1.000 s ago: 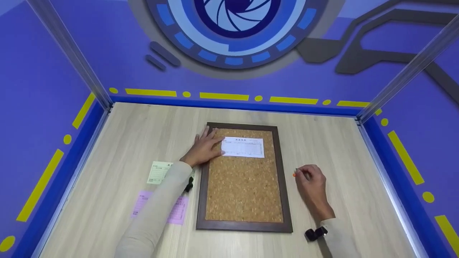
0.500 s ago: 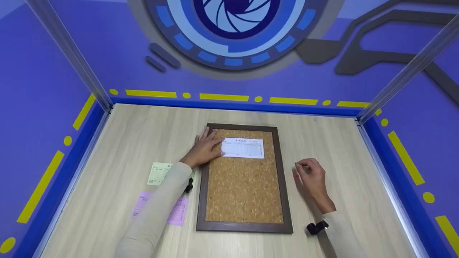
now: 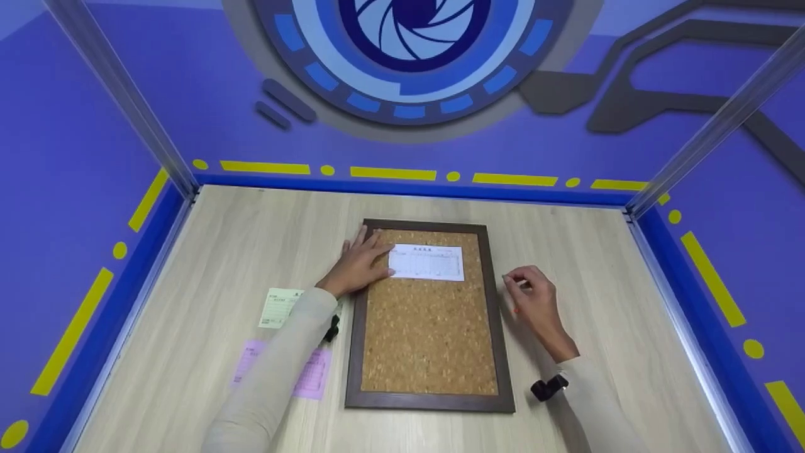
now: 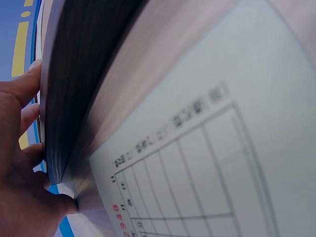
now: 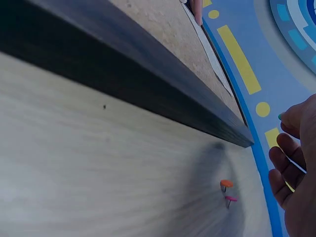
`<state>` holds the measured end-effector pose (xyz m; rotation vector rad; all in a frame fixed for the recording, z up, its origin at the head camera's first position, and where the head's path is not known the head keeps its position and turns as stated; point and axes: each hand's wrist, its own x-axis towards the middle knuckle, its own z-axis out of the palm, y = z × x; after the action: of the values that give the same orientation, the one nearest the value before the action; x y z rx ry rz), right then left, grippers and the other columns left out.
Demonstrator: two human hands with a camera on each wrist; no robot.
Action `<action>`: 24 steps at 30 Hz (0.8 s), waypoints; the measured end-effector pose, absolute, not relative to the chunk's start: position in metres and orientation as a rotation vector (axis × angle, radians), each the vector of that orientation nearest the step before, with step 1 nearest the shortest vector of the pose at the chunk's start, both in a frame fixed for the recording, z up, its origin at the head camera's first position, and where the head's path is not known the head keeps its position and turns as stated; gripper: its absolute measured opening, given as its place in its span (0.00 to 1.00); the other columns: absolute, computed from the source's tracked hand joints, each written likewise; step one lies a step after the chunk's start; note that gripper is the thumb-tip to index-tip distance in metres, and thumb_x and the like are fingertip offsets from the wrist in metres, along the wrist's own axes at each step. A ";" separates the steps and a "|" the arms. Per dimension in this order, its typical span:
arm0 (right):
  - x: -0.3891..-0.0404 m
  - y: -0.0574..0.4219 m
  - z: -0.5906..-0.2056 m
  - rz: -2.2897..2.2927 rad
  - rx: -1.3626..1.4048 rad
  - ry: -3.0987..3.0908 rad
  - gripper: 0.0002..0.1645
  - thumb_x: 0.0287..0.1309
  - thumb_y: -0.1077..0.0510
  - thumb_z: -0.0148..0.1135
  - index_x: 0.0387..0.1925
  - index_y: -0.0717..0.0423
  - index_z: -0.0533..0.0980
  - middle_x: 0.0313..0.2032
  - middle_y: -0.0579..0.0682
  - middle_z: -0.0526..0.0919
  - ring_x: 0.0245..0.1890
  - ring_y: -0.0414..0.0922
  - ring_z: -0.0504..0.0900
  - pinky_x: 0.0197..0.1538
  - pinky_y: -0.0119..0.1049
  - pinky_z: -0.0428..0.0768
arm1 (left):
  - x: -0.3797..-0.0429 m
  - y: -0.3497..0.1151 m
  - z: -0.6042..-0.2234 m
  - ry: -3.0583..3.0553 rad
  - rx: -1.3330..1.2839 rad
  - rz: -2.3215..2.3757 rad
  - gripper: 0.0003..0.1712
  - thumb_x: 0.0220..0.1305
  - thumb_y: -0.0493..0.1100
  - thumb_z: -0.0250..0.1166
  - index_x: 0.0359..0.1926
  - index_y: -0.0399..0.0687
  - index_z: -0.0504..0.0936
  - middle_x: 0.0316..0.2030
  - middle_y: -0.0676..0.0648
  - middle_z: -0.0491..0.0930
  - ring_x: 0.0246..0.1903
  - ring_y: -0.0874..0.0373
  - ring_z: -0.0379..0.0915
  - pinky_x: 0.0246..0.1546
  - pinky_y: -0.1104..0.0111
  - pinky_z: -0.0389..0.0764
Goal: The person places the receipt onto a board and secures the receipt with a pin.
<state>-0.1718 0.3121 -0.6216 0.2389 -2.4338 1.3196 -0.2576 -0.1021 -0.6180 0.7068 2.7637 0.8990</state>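
Observation:
A cork board (image 3: pixel 429 340) with a dark wooden frame lies on the table, and a white printed slip (image 3: pixel 426 262) rests on its upper part. My left hand (image 3: pixel 357 267) lies spread across the board's upper left edge, fingertips and thumb touching the slip's left end. To the right of the board, my right hand (image 3: pixel 534 296) pinches a small thumbtack between thumb and forefinger, just off the frame. In the right wrist view only a green bit of this thumbtack (image 5: pixel 280 116) shows; the fingers hide the rest.
An orange thumbtack (image 5: pixel 226 183) and a pink thumbtack (image 5: pixel 230 199) lie on the table right of the board. Left of it are a green slip (image 3: pixel 277 308) and a purple slip (image 3: pixel 312 375), partly under my left arm. Blue walls (image 3: pixel 402 151) enclose the table.
My right hand has lifted away from the tacks on the table and moved up and left toward the board, with a thumbtack in its fingers. The left hand stays on the slip.

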 end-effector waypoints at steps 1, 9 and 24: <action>-0.173 0.311 -0.621 1.327 0.243 -2.435 0.05 0.73 0.63 0.71 0.41 0.64 0.86 0.41 0.53 0.87 0.41 0.39 0.82 0.46 0.22 0.77 | -0.258 -0.102 -0.618 2.767 0.709 0.898 0.37 0.78 0.57 0.68 0.81 0.49 0.74 0.87 0.36 0.52 0.87 0.33 0.31 0.79 0.26 0.39; -0.182 0.294 -0.619 1.321 0.253 -2.431 0.05 0.69 0.70 0.72 0.37 0.58 0.86 0.39 0.52 0.87 0.40 0.43 0.84 0.43 0.24 0.78 | -0.258 -0.102 -0.617 2.767 0.727 0.900 0.37 0.78 0.57 0.68 0.80 0.48 0.74 0.87 0.35 0.52 0.87 0.32 0.32 0.79 0.25 0.40; -0.197 0.253 -0.606 1.503 0.204 -2.524 0.02 0.73 0.67 0.70 0.41 0.63 0.86 0.42 0.54 0.87 0.43 0.45 0.84 0.47 0.29 0.81 | -0.258 -0.102 -0.617 2.763 0.681 0.860 0.39 0.77 0.60 0.69 0.81 0.52 0.74 0.87 0.37 0.51 0.88 0.35 0.31 0.80 0.27 0.41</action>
<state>-0.1965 0.2534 -0.6056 0.2038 -2.5236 1.5030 -0.2582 -0.1015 -0.6167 0.6815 2.7632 0.8598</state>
